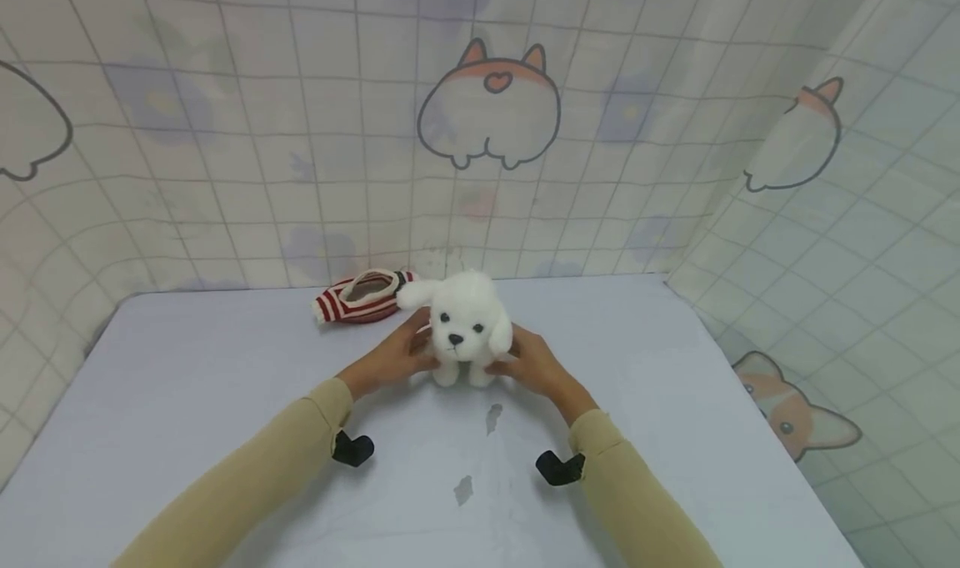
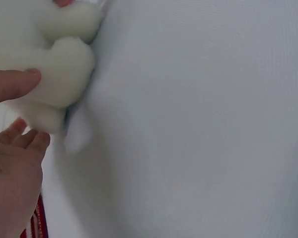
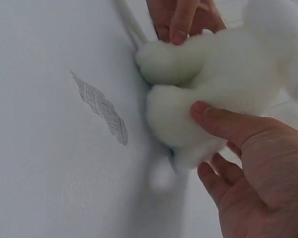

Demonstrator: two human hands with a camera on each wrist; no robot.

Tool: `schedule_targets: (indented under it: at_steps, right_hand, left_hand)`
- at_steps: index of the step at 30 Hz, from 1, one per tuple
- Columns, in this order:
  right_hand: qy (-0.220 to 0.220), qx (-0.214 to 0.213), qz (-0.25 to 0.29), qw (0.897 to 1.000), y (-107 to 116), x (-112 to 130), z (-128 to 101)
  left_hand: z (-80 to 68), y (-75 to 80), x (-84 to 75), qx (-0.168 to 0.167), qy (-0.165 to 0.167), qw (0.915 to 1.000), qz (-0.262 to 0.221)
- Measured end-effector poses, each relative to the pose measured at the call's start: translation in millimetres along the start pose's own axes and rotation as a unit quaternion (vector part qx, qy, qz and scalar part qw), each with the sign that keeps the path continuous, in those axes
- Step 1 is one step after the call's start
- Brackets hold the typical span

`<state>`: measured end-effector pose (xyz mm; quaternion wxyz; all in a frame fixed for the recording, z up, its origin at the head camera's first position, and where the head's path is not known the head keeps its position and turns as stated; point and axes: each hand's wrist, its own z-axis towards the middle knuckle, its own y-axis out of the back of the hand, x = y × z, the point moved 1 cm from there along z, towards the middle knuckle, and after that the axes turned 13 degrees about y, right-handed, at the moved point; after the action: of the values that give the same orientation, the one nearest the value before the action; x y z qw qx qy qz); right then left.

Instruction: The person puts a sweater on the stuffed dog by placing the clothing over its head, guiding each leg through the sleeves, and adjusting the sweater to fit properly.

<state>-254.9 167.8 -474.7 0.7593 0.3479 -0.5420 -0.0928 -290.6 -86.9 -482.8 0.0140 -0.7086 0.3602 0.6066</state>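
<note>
Cartoon-dog sheets hang behind a pale table (image 1: pixel 225 401) where a person steadies a white toy dog (image 1: pixel 467 322) standing upright near the middle. Left hand (image 1: pixel 393 355) and right hand (image 1: pixel 534 364) grasp its flanks, thumbs pressed into the plush. Its striped sweater (image 1: pixel 360 299) lies just behind, apart from the toy; by the look of it, dressing has yet to begin.

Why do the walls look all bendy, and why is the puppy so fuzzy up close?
Head view: a wide lens bows the checked curtain at the edges; light is soft and even. Left wrist view: the fluffy white toy dog is too near, so it blurs. Right wrist view: sharper, with the right hand and table weave clear.
</note>
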Motion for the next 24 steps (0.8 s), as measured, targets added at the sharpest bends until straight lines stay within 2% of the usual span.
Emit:
schedule_targets:
  at_steps: [3, 6, 10, 13, 16, 21, 24]
  right_hand:
    - [-0.010, 0.012, 0.025, 1.000, 5, 1, -3]
    - [-0.034, 0.016, 0.033, 0.999, 11, 3, -8]
    - [-0.044, 0.012, 0.023, 0.999, 20, 3, -14]
    - [-0.033, 0.006, 0.017, 0.999, 26, 3, -17]
    - [-0.026, -0.004, 0.011, 1.000, 32, 4, -19]
    - [-0.011, -0.020, 0.007, 1.000, 38, 8, -21]
    - [-0.004, -0.028, 0.002, 1.000, 39, 10, -22]
  left_hand:
    - [-3.2, 6.6, -1.6, -0.018, -0.008, 0.9996, 0.022]
    - [-6.3, 17.6, -2.7, -0.075, -0.027, 0.9943, 0.070]
    - [-9.3, 35.6, -4.6, -0.179, -0.059, 0.9725, 0.137]
    - [-9.4, 48.5, -5.5, -0.224, -0.080, 0.9557, 0.174]
    - [-5.7, 58.4, -4.7, -0.229, -0.069, 0.9478, 0.211]
    - [4.3, 66.9, -0.5, -0.211, -0.006, 0.9428, 0.258]
    - [10.2, 68.2, 3.2, -0.205, 0.011, 0.9377, 0.280]
